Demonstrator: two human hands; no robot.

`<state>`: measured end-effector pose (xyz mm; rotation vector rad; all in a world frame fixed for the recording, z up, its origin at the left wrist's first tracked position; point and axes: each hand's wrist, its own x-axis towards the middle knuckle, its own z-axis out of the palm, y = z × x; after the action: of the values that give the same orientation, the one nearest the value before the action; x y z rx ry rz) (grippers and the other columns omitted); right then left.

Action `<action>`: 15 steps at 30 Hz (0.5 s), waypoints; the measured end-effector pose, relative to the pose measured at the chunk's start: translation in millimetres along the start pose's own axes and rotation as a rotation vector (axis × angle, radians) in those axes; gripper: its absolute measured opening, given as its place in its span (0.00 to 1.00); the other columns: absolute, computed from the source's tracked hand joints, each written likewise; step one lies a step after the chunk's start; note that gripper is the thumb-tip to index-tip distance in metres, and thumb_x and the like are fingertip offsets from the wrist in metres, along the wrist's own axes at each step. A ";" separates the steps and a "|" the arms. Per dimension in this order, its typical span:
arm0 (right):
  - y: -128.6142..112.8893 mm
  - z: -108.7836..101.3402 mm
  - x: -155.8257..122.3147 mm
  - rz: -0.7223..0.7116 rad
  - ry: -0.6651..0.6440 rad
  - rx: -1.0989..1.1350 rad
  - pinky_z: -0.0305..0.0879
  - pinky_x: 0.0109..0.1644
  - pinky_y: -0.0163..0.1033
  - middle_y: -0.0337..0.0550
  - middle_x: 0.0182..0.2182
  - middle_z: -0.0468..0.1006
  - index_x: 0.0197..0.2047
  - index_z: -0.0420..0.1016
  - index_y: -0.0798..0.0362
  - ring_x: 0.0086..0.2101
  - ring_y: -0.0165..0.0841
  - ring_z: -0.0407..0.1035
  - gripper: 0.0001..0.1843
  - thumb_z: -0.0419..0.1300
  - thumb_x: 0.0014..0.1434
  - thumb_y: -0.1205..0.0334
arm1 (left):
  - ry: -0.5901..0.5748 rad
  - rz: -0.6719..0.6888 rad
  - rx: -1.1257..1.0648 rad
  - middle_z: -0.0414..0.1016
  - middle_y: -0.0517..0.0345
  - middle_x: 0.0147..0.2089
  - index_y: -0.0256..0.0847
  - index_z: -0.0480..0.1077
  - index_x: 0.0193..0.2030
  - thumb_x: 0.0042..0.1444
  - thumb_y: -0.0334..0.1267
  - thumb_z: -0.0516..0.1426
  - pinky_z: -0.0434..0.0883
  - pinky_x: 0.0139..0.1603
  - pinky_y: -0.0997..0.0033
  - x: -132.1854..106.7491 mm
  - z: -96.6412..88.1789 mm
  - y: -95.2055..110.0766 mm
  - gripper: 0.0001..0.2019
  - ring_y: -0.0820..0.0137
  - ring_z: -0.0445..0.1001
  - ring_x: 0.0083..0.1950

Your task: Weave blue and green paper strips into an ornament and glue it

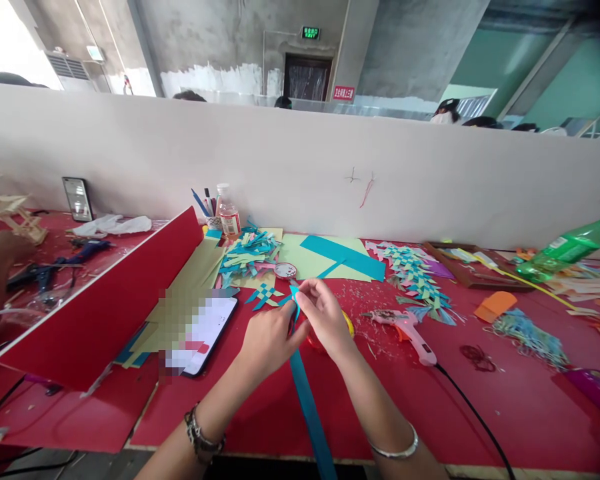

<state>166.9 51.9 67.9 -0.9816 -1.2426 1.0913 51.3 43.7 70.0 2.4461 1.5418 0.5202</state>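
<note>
A long teal paper strip (307, 400) hangs from my fingers down over the table's front edge. Its upper end is folded and pinched between the fingertips of my left hand (267, 333) and my right hand (325, 317), which are close together. Just beyond my left fingers lies a small woven paper piece (264, 295) in teal and pale yellow. A heap of similar woven pieces (250, 260) rises behind it. Under my right hand, a red and yellow round object (351, 325) is mostly hidden. To the right, a pink glue gun (405, 328) rests on the red tabletop.
A phone (207, 337) lies left, beside a red upright divider (105, 313). Behind are a bottle (229, 213), teal paper (325, 255) and a long woven paper strand (415, 273). A green bottle (570, 247) leans over a brown tray (475, 273) at right. The glue gun's black cord (473, 407) runs forward.
</note>
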 end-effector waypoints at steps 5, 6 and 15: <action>9.9 0.8 4.9 0.128 -0.008 0.198 0.58 0.34 0.31 0.33 0.25 0.64 0.27 0.60 0.52 0.28 0.25 0.61 0.13 0.60 0.46 0.55 | 0.091 0.018 -0.219 0.71 0.51 0.38 0.36 0.65 0.41 0.53 0.42 0.48 0.63 0.36 0.70 3.6 14.0 -8.0 0.14 0.65 0.70 0.37; 11.8 1.0 5.6 0.129 0.013 0.209 0.58 0.33 0.31 0.32 0.24 0.64 0.27 0.60 0.52 0.27 0.25 0.61 0.13 0.60 0.46 0.54 | 0.094 0.011 -0.297 0.70 0.51 0.40 0.36 0.64 0.43 0.53 0.42 0.48 0.63 0.38 0.69 4.3 16.6 -9.7 0.14 0.66 0.69 0.39; 22.8 -1.0 8.1 0.099 0.056 0.162 0.61 0.33 0.34 0.36 0.24 0.68 0.29 0.65 0.54 0.28 0.28 0.64 0.13 0.57 0.49 0.52 | 0.027 -0.070 -0.800 0.57 0.65 0.21 0.38 0.56 0.24 0.55 0.48 0.45 0.57 0.25 0.76 9.8 28.7 -17.1 0.16 0.77 0.57 0.24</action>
<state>165.9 64.7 47.4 -0.9515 -1.0525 1.2140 52.4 60.4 39.5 1.7652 1.1095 0.9369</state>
